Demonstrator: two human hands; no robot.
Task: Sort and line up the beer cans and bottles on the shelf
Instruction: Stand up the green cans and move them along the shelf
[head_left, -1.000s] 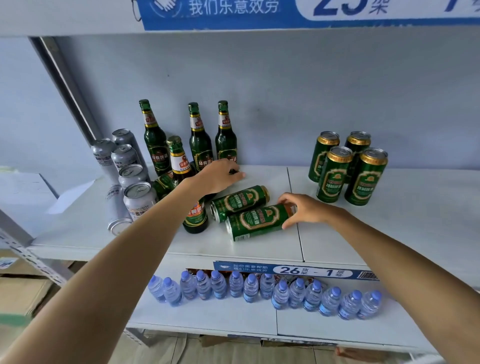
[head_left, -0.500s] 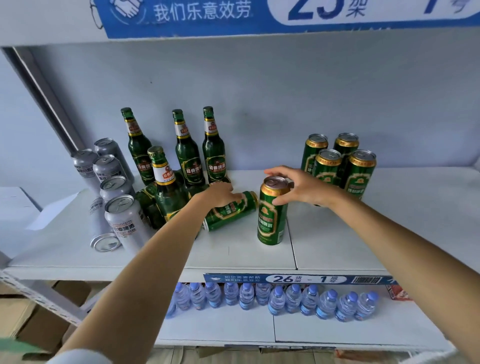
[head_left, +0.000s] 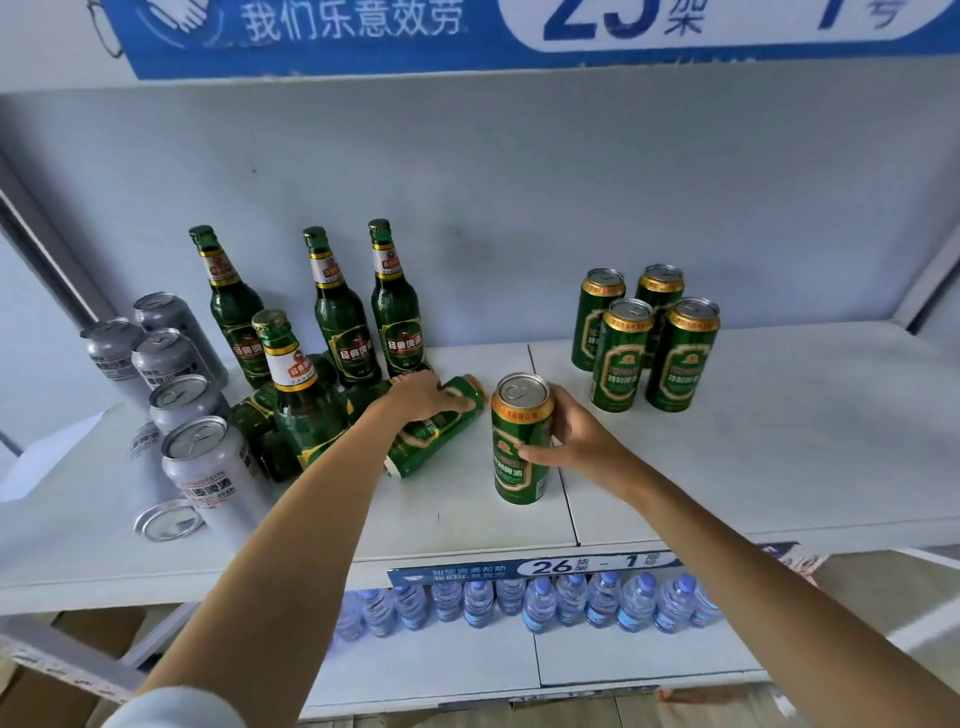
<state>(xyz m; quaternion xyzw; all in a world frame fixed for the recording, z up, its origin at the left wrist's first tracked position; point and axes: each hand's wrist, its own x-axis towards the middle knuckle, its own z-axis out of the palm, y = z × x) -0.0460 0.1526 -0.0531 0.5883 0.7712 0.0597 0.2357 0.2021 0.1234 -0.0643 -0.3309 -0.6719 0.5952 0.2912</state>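
Green cans (head_left: 647, 338) far right grouped | our right hand (head_left: 576, 436) grips upright can (head_left: 521, 441) | left hand (head_left: 423, 397) clasps fallen can (head_left: 434, 431) | bottles (head_left: 343, 317), grey cans (head_left: 171, 364) unsorted

The left hand (head_left: 423, 397) covers the upper side of a toppled green can (head_left: 434, 434); bottles lying behind the front green bottle (head_left: 298, 387) are mostly hidden; the blue sign (head_left: 519, 31) is cut off by the top edge; far water bottles (head_left: 540, 605) sit half hidden under the shelf (head_left: 779, 467) lip.
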